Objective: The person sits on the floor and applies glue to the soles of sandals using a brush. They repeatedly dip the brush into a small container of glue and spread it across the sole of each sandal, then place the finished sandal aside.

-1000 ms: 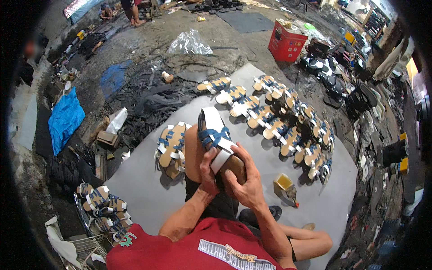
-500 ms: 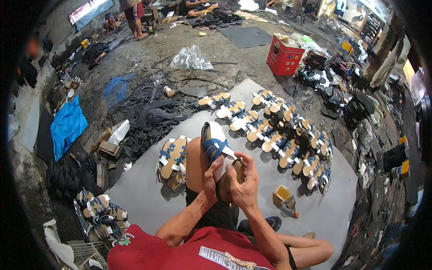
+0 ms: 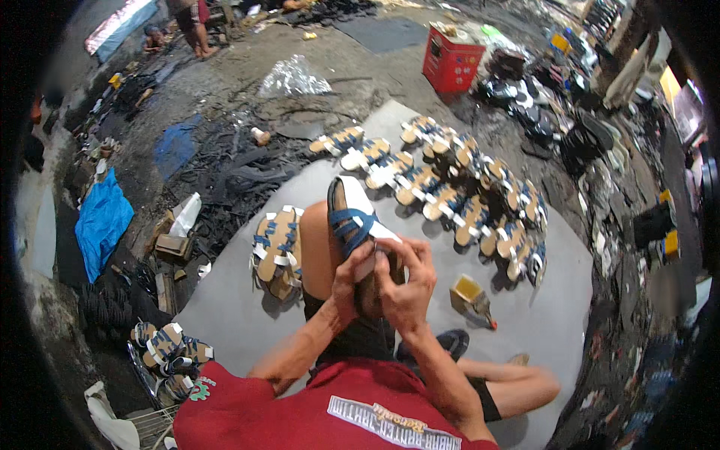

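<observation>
A sandal (image 3: 349, 217) with blue crossed straps and a white strip along its side rests against my raised knee, toe end pointing away from me. My left hand (image 3: 348, 289) grips it from the left near the heel end. From the right, my right hand (image 3: 407, 283) pinches at the white strip and heel part, fingers bent and thumb pressed in. Both palms hide much of the heel end. Right of my hands, a small container of yellowish stuff (image 3: 466, 288) lies on the grey sheet (image 3: 225, 307), with a brush (image 3: 482, 309) touching it.
Rows of similar sandals (image 3: 472, 221) stand to the right, more sandals (image 3: 279, 247) to the left. Others are piled in a rack (image 3: 176, 352) at lower left. Beyond lie black scraps (image 3: 225, 176), a blue plastic sheet (image 3: 103, 221) and a red tin (image 3: 452, 64). A person (image 3: 196, 30) stands far back.
The view has tilted and shifted, so the surroundings sit higher and further left. My right fingers have moved up over the white strip, bending more. Both hands still hold the sandal.
</observation>
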Action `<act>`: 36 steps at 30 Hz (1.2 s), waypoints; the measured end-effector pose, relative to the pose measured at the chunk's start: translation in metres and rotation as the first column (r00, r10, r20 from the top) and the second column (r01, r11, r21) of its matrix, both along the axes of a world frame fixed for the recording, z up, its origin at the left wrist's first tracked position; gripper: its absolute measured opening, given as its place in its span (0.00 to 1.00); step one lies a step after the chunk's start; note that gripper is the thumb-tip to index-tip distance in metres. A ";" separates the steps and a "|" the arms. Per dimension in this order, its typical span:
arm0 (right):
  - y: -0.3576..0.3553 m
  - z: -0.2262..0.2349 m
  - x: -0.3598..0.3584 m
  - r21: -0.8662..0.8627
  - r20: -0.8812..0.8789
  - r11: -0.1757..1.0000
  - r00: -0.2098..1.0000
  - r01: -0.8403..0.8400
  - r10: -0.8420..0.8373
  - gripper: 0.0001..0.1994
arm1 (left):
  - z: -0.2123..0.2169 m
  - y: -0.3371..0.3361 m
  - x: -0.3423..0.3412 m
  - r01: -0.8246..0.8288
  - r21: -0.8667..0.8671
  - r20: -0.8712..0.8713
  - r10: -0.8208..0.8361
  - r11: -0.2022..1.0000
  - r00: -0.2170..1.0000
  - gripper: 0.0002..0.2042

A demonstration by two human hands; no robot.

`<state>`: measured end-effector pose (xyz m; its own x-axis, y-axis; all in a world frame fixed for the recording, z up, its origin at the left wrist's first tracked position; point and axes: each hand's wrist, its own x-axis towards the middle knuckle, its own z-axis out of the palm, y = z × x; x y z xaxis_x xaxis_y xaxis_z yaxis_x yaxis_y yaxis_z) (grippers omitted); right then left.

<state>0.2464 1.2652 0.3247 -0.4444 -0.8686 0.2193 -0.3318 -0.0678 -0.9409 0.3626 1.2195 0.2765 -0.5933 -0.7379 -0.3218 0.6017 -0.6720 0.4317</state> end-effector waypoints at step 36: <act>0.167 -0.384 -0.287 0.601 0.795 0.721 -0.167 0.345 -0.583 0.13 | -0.105 0.041 -0.048 0.393 0.294 -0.184 -0.352 0.871 0.918 0.49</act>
